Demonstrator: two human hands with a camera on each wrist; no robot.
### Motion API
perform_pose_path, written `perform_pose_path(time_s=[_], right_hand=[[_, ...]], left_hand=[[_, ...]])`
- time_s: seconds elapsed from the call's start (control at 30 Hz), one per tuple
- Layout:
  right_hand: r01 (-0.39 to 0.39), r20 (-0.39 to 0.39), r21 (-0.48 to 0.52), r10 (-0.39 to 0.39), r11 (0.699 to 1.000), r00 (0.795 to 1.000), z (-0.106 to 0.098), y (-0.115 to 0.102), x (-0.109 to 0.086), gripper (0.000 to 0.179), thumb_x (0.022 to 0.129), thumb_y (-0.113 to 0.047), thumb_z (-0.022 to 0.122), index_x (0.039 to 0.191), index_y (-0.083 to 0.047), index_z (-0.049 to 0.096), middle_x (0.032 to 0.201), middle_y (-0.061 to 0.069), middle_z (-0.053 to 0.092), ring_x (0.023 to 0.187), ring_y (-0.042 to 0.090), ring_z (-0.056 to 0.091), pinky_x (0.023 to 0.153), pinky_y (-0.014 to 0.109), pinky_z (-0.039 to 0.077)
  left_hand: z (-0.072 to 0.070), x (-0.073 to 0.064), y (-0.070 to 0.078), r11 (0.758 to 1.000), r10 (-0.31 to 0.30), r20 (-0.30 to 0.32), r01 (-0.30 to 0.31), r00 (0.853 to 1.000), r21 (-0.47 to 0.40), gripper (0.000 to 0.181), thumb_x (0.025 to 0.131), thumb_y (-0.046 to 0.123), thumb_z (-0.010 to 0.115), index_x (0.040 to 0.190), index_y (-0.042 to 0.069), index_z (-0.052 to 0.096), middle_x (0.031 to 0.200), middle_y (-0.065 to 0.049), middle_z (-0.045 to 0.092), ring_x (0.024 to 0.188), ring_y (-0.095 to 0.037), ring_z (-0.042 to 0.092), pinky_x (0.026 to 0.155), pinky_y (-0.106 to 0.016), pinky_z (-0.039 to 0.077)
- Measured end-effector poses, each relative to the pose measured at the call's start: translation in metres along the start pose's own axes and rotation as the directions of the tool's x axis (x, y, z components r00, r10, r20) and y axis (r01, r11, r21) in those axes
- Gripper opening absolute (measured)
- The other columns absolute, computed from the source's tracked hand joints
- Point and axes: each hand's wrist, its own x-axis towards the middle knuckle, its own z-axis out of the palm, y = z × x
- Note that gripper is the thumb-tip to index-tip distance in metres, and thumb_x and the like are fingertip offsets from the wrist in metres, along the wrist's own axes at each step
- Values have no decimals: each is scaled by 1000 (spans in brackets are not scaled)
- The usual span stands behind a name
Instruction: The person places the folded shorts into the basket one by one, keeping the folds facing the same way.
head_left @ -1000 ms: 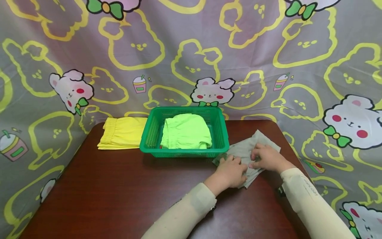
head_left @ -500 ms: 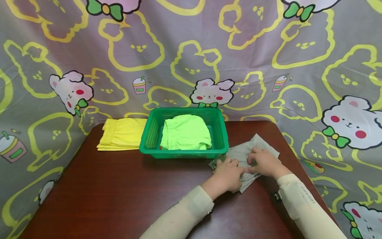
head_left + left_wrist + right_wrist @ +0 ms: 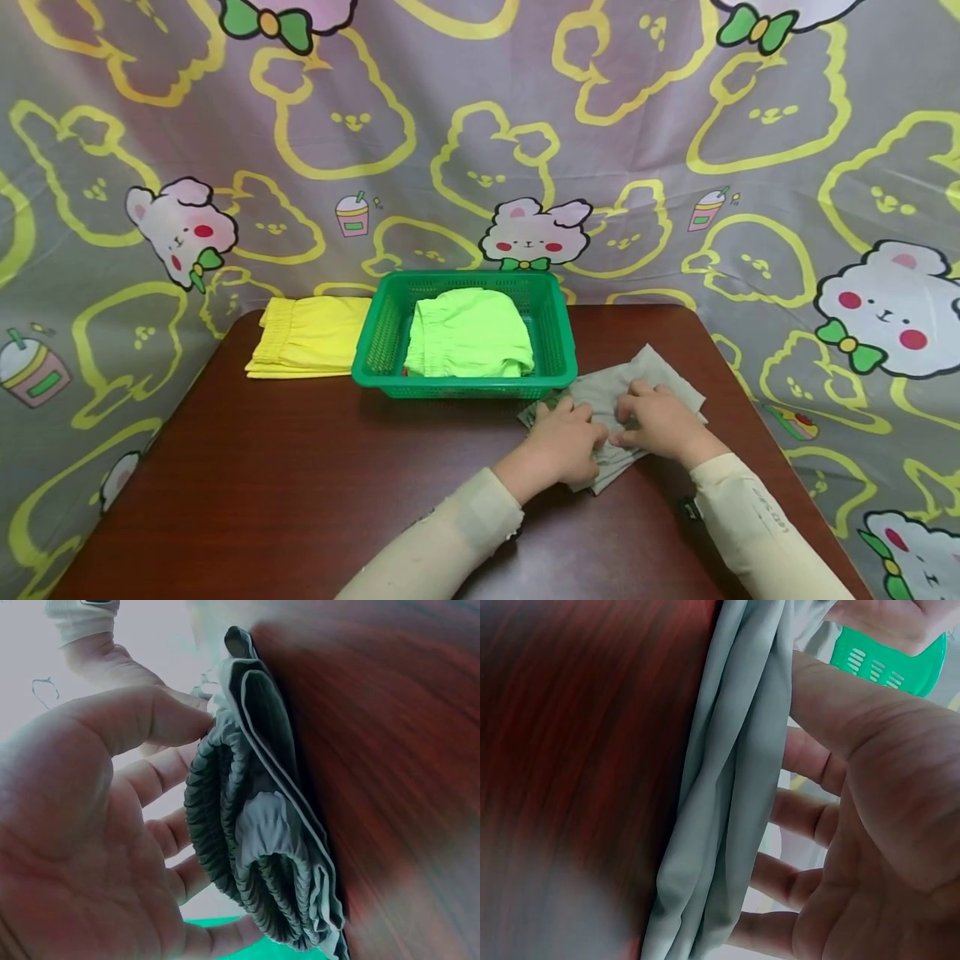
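Observation:
A folded grey garment [image 3: 603,388] with a gathered elastic waistband lies on the table's right side, just in front of the basket. My left hand [image 3: 564,442] rests on its left end, fingers spread over the top. In the left wrist view the thumb touches the ruched waistband [image 3: 214,817], which gapes at the end of the folded layers. On the right part of the cloth, my right hand [image 3: 660,421] lies with loosely bent fingers. Stacked grey folds [image 3: 742,795] show beneath the right fingers in the right wrist view. Neither hand is gripping the cloth.
A green plastic basket [image 3: 465,382] stands at the back middle, holding folded neon-green shorts [image 3: 472,333]. Folded yellow shorts [image 3: 311,337] lie left of it. A patterned curtain [image 3: 420,125] hangs behind the dark brown table [image 3: 285,483].
The grey garment has slid slightly left and toward me. Both hands have moved with it, staying on its top.

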Motion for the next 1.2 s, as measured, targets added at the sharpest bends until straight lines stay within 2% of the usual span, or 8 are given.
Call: perform_pose_path(time_s=[0.2,0.4,0.57,0.83,1.2], right_hand=[[-12,9,8,12,1000,1000,0,-8,0,32,75,-40,89,80,-22,64,87,-3,47,70,23,42,65,37,40],[6,-14,-3,-6,1000,1000,0,-17,-1,32,74,-39,90,78,-21,64,84,-3,45,67,23,41,65,37,40],[3,-4,-19,-3,1000,1000,0,-23,-2,31,75,-39,89,78,-21,64,85,-2,47,68,23,42,64,37,39],[18,-31,-47,-19,999,999,4,-30,-2,33,76,-41,88,78,-21,62,85,-1,47,68,23,41,64,38,39],[-33,-8,-43,32,999,999,5,-43,0,36,76,-43,88,77,-22,59,86,0,48,69,24,42,60,38,39]], left_hand=[[-2,-5,-3,1000,-1,4,1,1000,-7,23,84,51,77,102,41,67,112,11,56,110,-16,47,95,-56,45],[-4,-10,-6,1000,9,11,-9,1000,5,24,84,53,76,102,41,67,111,11,55,105,-14,44,89,-50,45],[-4,-13,-8,1000,10,24,-10,1000,5,23,83,53,77,100,41,67,111,12,55,104,-14,44,87,-48,44],[-1,-15,-16,1000,17,6,-17,1000,-12,24,81,49,79,100,41,68,110,12,55,104,-15,45,86,-47,45],[1,-22,-25,999,23,2,-23,1000,-27,26,77,48,82,97,39,67,109,10,55,105,-16,45,87,-47,45]])
